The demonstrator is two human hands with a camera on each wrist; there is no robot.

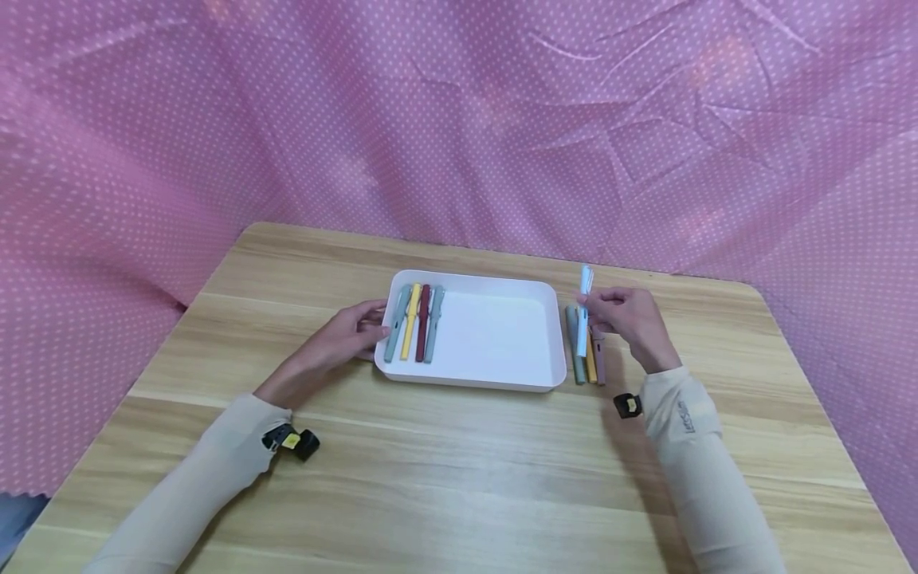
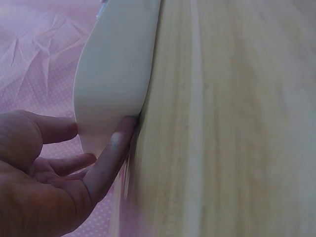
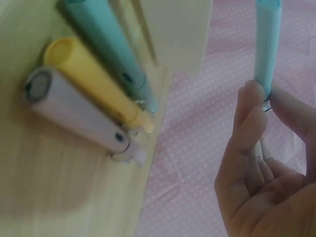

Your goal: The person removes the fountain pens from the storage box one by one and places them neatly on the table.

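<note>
A white tray (image 1: 495,375) sits on the table. Several capped pens stand in a row at its left end: two grey-green, a yellow pen (image 1: 410,323) and a dark red pen (image 1: 423,323). My left hand (image 1: 353,331) touches the outside of the tray's left end, its fingers extended against the wall. Thumb and fingers of my right hand (image 1: 627,319) pinch a light blue pen (image 1: 582,339), held up with its clip end away from me. Below it lie a green pen (image 3: 106,44), a yellow-orange pen (image 3: 91,81) and a mauve pen (image 3: 79,111), side by side.
The wooden table (image 1: 459,470) ends at a back edge near the tray. Pink dotted cloth (image 1: 459,127) hangs behind and on both sides. A small black device is strapped at each wrist.
</note>
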